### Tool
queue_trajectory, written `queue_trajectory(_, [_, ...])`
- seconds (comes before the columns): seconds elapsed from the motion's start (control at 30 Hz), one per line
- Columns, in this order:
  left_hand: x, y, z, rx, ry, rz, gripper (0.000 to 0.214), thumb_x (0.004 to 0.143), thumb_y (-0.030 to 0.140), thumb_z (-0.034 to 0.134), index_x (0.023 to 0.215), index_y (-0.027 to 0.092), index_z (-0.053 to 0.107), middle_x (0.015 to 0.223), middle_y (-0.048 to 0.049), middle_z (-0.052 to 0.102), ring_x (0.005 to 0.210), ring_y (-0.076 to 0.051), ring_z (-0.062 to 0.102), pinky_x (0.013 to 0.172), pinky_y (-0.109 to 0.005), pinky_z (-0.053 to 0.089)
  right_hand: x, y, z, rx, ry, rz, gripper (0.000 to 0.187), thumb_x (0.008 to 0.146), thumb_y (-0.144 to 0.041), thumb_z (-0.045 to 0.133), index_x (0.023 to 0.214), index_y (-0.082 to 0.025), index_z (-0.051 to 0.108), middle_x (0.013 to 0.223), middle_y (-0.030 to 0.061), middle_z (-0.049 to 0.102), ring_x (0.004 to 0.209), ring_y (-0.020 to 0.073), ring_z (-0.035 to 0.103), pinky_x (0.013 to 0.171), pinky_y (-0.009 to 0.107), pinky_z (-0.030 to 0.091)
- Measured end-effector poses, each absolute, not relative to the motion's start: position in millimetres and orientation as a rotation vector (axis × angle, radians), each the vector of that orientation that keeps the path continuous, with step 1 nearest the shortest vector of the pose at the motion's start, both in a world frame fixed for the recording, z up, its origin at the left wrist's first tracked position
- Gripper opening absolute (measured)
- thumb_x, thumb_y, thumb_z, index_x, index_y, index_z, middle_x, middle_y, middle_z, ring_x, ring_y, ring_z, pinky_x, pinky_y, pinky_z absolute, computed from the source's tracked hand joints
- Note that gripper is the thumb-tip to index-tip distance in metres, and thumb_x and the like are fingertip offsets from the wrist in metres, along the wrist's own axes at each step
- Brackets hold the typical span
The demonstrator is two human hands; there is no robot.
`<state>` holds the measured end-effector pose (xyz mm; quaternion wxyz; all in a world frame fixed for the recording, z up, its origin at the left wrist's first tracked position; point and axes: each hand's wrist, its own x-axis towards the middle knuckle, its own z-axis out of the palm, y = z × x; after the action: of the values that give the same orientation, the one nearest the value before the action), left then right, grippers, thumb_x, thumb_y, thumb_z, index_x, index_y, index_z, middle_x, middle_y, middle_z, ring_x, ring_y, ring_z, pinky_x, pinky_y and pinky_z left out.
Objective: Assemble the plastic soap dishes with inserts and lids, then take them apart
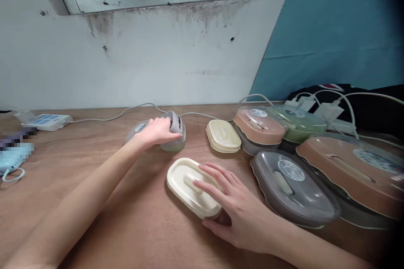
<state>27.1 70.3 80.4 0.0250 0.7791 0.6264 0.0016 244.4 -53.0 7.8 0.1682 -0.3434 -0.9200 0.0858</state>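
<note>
My left hand [158, 131] reaches forward and is closed over a small grey-lidded container with a pale green base [174, 136], gripping its top. My right hand [232, 206] lies with fingers stretched flat on the right end of a cream oval container [186, 183] that rests on the wooden table [94, 155] in front of me. A second cream oval container [223, 135] sits further back, untouched.
At the right stands a cluster of lidded dishes: a grey one [292, 187], a small pink one [259, 126], a green one [298, 122] and a large pink one [353, 172]. White chargers and cables [328, 111] lie behind them. A power strip [46, 121] is at far left.
</note>
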Motion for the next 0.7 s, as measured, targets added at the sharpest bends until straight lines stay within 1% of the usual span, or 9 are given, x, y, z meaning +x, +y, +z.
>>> queue_trajectory(0.1, [24,72,73,2.438,1.881,0.098,0.05,0.076,0.06,0.044,0.104,0.019,0.052,0.093,-0.007,0.065,0.087,-0.029,0.06,0.084,-0.039,0.04,242,-53,7,-1.079,-2.618,0.34,0.065,0.075,-0.031,0.059,0.134,-0.017,0.035,0.143,0.017,0.027,0.131,0.0307,0.026,0.101,0.049,0.032])
queue_trajectory(0.23, [24,75,67,2.503,1.846,0.206,0.054,0.076,0.055,0.047,0.116,0.019,0.047,0.1,-0.0067,0.064,0.096,-0.03,0.056,0.088,-0.04,0.036,242,-53,5,-1.132,-2.6,0.418,0.068,0.076,-0.031,0.057,0.136,-0.016,0.031,0.143,0.0185,0.025,0.131,0.0292,0.027,0.102,0.046,0.033])
queue_trajectory(0.43, [24,78,62,2.616,1.758,0.175,0.049,0.074,0.052,0.051,0.112,0.021,0.054,0.101,-0.008,0.064,0.102,-0.033,0.051,0.086,-0.041,0.034,243,-53,4,-1.132,-2.603,0.449,0.069,0.077,-0.033,0.056,0.137,-0.015,0.029,0.143,0.019,0.025,0.132,0.0295,0.025,0.103,0.047,0.031])
queue_trajectory(0.57, [19,80,60,2.673,1.696,0.118,0.054,0.069,0.044,0.057,0.118,0.022,0.051,0.103,-0.0084,0.063,0.101,-0.032,0.05,0.086,-0.04,0.034,243,-52,5,-1.144,-2.616,0.457,0.068,0.077,-0.035,0.056,0.137,-0.016,0.03,0.144,0.0188,0.024,0.132,0.0298,0.025,0.103,0.048,0.03])
queue_trajectory(0.7, [16,81,59,2.725,1.652,0.088,0.056,0.07,0.042,0.056,0.122,0.022,0.049,0.098,-0.0084,0.063,0.1,-0.031,0.049,0.085,-0.038,0.034,244,-51,4,-1.13,-2.617,0.451,0.068,0.078,-0.036,0.055,0.138,-0.016,0.03,0.144,0.0184,0.024,0.133,0.0294,0.025,0.104,0.048,0.03])
